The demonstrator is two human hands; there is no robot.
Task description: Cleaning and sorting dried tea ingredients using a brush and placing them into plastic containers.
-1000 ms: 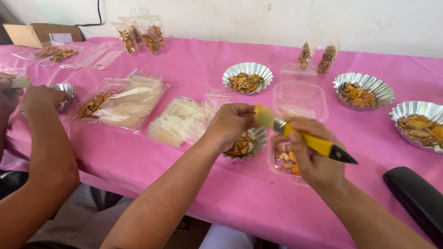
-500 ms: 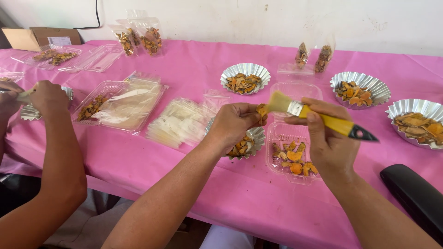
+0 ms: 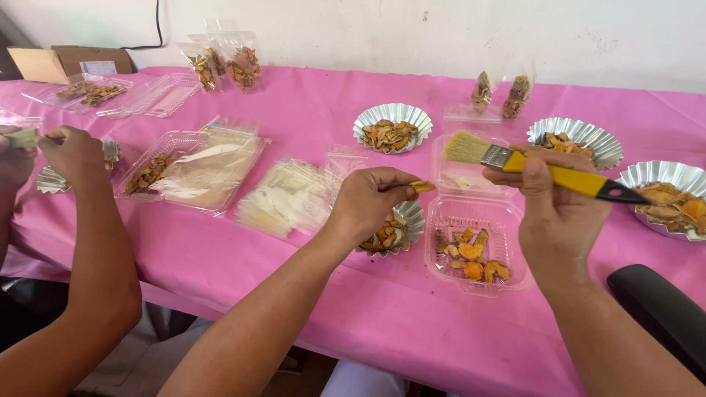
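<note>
Brush (image 3: 544,169) in right hand (image 3: 555,213), above clamshell tray (image 3: 478,283).

Lighting: bright, even, soft daylight, apparently from above and ahead of the hands. Shadows: faint, short, lying beneath the forearms on the pink bench (image 3: 309,125). Glare: mild sheen on the foil cups (image 3: 392,117) and clear plastic trays (image 3: 478,220). Focus: sharp centrally; slight softness and wide-angle stretch towards the frame edges. Colour: saturated.
</note>
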